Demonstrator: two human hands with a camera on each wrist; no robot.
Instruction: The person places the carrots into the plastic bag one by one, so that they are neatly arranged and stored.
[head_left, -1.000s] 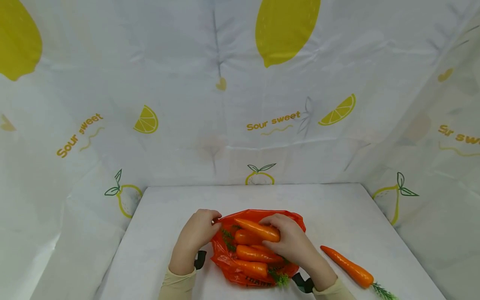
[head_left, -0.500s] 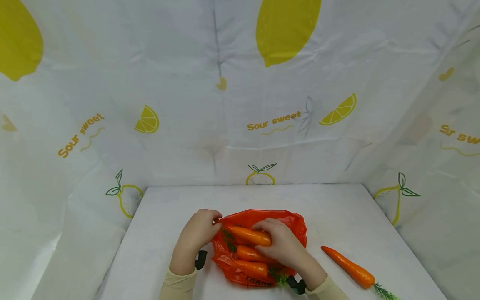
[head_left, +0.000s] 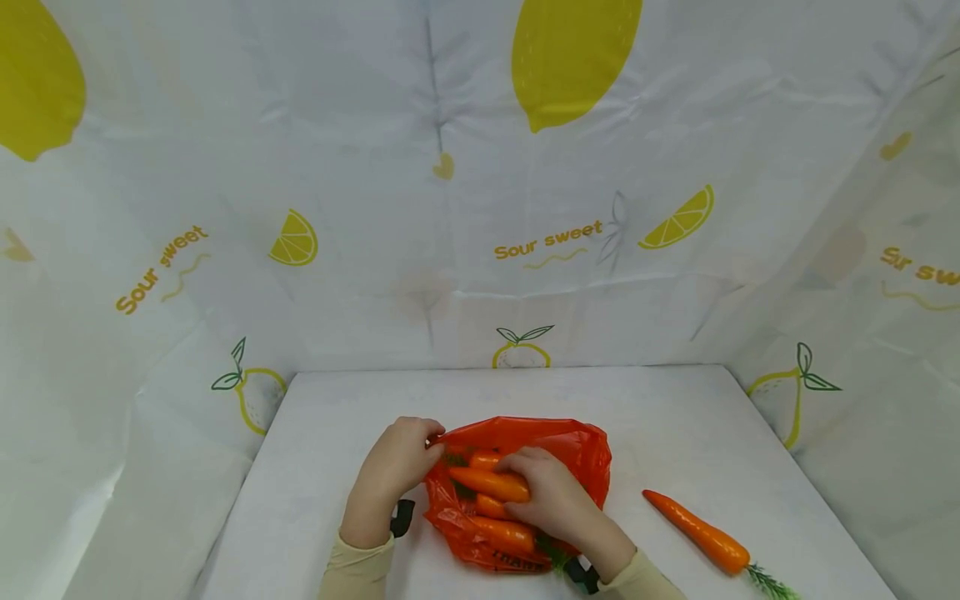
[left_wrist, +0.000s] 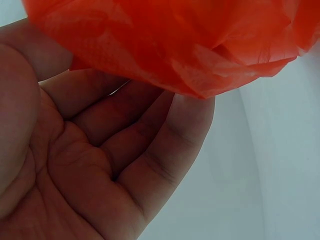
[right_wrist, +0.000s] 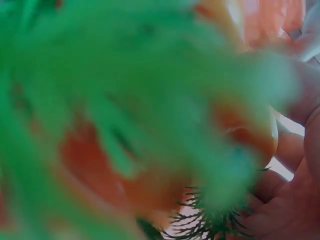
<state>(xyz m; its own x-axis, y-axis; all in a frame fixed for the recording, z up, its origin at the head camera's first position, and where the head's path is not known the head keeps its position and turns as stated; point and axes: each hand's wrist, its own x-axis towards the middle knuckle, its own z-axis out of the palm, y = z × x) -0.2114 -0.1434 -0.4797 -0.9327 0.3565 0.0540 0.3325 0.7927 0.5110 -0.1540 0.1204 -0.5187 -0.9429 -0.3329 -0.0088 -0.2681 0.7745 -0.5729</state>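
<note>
A red plastic bag (head_left: 581, 450) lies with its mouth spread on the white table, several orange carrots (head_left: 502, 535) inside. My left hand (head_left: 397, 462) pinches the bag's left rim; the left wrist view has red plastic (left_wrist: 165, 45) between thumb and fingers. Over the bag's opening, my right hand (head_left: 551, 496) grips a carrot (head_left: 480, 481) by its thick end, the tip pointing left. Blurred green leaves (right_wrist: 125, 75) fill much of the right wrist view and hide most of that carrot there.
One more carrot (head_left: 697, 533) with a green top lies on the table (head_left: 337, 408) to the right of the bag. A white lemon-print cloth (head_left: 375, 292) hangs behind the table and along both sides.
My right hand has moved left and slightly toward me with its carrot, across the carrots in the bag. The left hand has stayed at the bag's rim.
</note>
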